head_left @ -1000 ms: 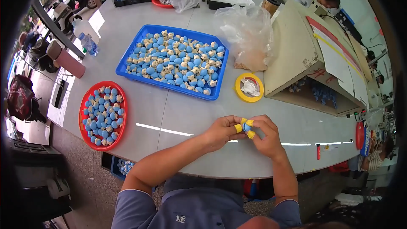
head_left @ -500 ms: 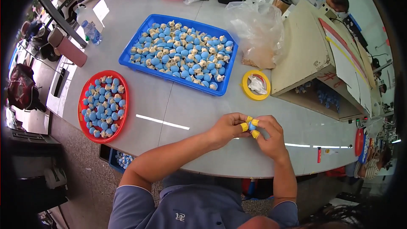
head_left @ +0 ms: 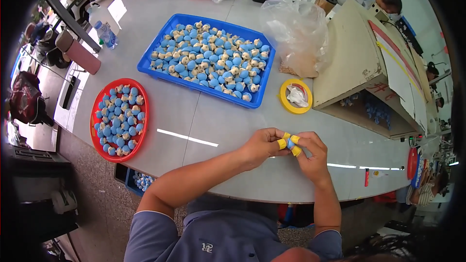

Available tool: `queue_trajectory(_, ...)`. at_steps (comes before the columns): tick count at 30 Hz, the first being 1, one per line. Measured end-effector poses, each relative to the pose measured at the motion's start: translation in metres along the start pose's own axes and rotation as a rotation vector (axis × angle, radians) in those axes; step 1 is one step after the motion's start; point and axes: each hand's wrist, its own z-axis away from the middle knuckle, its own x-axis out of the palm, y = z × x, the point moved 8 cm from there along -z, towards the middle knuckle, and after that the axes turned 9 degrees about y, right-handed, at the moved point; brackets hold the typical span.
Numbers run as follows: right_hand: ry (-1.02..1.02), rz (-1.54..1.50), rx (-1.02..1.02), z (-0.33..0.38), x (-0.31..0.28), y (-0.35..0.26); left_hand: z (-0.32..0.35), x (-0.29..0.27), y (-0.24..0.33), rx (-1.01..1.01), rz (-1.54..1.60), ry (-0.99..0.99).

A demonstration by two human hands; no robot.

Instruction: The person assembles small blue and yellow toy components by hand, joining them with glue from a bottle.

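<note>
Most of the small blue piece is hidden: yellow finger covers on your L hand and R hand wrap it, so only a bit of blue shows betw. them. Both hands pinch it w/ thumb and fingers, tips nearly meeting, just above the table nr your edge; can't tell if it touches the top. Which way it points, can't tell; same for its long axis, b/c too little shows. R of the blue tray, the beige box is dark inside, so the blue bits there are hard to make out. The tabletop partly cuts off the blue bin below, nr your L elbow. In the red tray, blue-and-cream pieces face mixed ways, some blue side up, others cream.
</note>
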Motion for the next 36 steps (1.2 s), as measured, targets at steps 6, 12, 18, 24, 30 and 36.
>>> queue_trajectory(6,-0.026,0.076,-0.063,-0.002,0.003,-0.011,0.0,-0.002,-0.003,-0.022,-0.034,-0.013)
queue_trajectory(12,-0.029,0.038,-0.041,-0.002,0.005,-0.007,0.0,-0.001,0.0,-0.025,-0.022,-0.027)
queue_trajectory(18,-0.05,-0.119,0.192,-0.003,0.01,0.014,0.005,0.005,0.007,-0.07,0.044,-0.013)
queue_trajectory(24,-0.131,-0.38,0.518,0.015,0.023,0.042,0.008,0.005,0.005,-0.13,0.035,-0.014)
queue_trajectory(30,-0.144,-0.226,0.551,0.013,0.039,0.042,0.01,-0.013,0.004,-0.104,0.003,0.099)
queue_trajectory(36,-0.13,-0.475,0.786,0.016,0.046,0.059,0.003,-0.016,0.01,-0.022,-0.056,0.151)
